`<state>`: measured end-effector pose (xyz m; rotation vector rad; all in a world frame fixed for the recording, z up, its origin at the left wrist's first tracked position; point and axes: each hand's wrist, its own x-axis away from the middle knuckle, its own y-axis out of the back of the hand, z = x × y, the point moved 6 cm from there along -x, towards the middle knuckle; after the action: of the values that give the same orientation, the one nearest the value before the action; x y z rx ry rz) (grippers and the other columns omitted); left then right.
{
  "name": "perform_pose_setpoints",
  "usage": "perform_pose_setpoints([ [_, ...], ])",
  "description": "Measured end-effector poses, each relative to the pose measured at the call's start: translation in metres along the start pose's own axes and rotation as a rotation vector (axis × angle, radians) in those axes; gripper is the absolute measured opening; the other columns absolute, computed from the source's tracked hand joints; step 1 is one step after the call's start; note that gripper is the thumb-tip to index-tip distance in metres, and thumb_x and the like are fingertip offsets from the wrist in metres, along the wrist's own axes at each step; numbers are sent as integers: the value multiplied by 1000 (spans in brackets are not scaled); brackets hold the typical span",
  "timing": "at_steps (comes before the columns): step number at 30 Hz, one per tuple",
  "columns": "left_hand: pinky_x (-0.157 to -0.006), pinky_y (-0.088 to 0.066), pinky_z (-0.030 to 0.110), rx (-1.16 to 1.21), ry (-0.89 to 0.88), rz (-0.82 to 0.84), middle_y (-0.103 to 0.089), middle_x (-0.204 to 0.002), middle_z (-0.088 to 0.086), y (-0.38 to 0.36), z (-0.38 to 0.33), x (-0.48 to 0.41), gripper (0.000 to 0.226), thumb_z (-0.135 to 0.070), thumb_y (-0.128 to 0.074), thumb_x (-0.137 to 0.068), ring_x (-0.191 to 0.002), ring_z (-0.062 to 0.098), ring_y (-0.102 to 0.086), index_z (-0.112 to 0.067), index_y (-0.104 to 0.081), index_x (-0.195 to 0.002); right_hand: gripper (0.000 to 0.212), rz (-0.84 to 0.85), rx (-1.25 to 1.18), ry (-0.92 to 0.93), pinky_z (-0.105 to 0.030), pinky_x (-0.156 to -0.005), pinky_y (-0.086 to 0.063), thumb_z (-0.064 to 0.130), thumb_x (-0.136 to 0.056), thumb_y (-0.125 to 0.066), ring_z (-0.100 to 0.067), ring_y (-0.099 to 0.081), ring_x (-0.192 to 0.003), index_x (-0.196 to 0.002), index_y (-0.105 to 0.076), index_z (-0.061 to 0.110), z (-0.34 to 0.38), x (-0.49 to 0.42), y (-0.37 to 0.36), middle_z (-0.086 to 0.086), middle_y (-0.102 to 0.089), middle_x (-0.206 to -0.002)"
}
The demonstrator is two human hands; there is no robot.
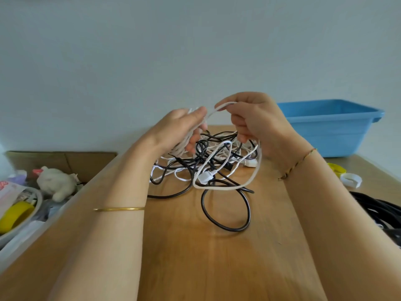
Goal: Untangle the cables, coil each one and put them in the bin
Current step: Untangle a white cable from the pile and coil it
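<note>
Closest in, bare wooden table (pixel 195 268), both forearms reaching out over it, a thin gold bangle (pixel 119 209) on the left wrist. Off at the right edge lies a separate heap of black cord (pixel 377 210). Next up, one black cable (pixel 225 213) throws a wide loop flat on the wood, its end running back into the tangle (pixel 201 161), a knot of black and white leads sitting mid-table. A white plug (pixel 205 177) pokes out at its front.

Over that, a white cable (pixel 249 181) hangs in a big slack loop, its low curve touching the table. Follow it up and here is the right hand (pixel 256 122), a thread bracelet (pixel 297 164) at its wrist, thumb and forefinger pinching the cable, the other fingers curled in. The strand arches across to the left hand (pixel 180 129), which is wrapped round a bunch of white loops, held raised above the tangle.

Left of the table there's a cardboard box (pixel 65 159) with a pale stuffed toy (pixel 56 183). Far right, a yellow band (pixel 337 169) and a white band (pixel 351 180), and behind them the blue bin (pixel 329 127) against the wall, well apart from the cables.
</note>
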<state>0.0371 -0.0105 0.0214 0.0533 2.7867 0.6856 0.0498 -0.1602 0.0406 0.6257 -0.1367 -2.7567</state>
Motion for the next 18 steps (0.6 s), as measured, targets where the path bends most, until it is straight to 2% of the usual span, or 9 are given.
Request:
perform_pose_setpoints([
  [2,-50,-49,26,107,26,172,-42,-52,-4,-14,-2,4,41,-41,-53,-90,-44,11,-42,-1,-60,-97,26,-36,-41,-21,-21,-36,-28,0,-94,-41,-8,-23,-37,-95,-67,5,-6,-1,4,10,-29,-40],
  [5,-43,-45,21,307,41,309,-38,-46,-7,-25,-2,7,28,-35,-65,-82,-36,6,-38,-7,-64,-83,26,-68,-28,-60,-21,-37,-28,5,-96,-40,-7,-25,-35,-100,-66,5,-21,-5,8,12,-32,-38],
  [9,-42,-45,18,886,39,524,-44,-41,-10,-23,-10,4,27,-32,-76,-72,-32,1,-41,-8,-66,-78,27,-71,187,-131,-18,-35,-26,19,-99,-40,-6,-28,-34,-102,-66,10,-42,-9,4,11,-37,-42],
  [11,-46,-47,17,1172,43,576,-47,-42,-7,-19,-14,1,27,-28,-73,-77,-35,4,-46,-3,-64,-81,27,-27,306,-149,-20,-36,-26,20,-99,-40,-8,-29,-37,-98,-66,14,-47,-8,-5,6,-38,-49],
  [13,-49,-48,17,1356,54,487,-47,-43,-5,-16,-13,-1,31,-32,-62,-86,-37,5,-47,-1,-60,-84,27,45,410,-133,-23,-43,-28,19,-99,-39,-11,-31,-44,-96,-66,13,-47,-7,-17,4,-40,-54],
  [16,-52,-54,20,1432,44,145,-45,-43,-5,-12,-6,-9,44,-41,-47,-95,-47,6,-50,0,-57,-87,27,166,607,-65,-22,-48,-30,16,-99,-40,-11,-37,-52,-98,-63,4,-43,-4,-33,2,-44,-61],
  [18,-62,-57,25,1500,-15,-16,-47,-50,-2,-5,-4,-13,44,-39,-43,-99,-53,9,-50,3,-54,-94,27,272,729,-70,-22,-50,-31,14,-99,-39,-12,-38,-55,-105,-60,-2,-43,-1,-39,0,-45,-65],
])
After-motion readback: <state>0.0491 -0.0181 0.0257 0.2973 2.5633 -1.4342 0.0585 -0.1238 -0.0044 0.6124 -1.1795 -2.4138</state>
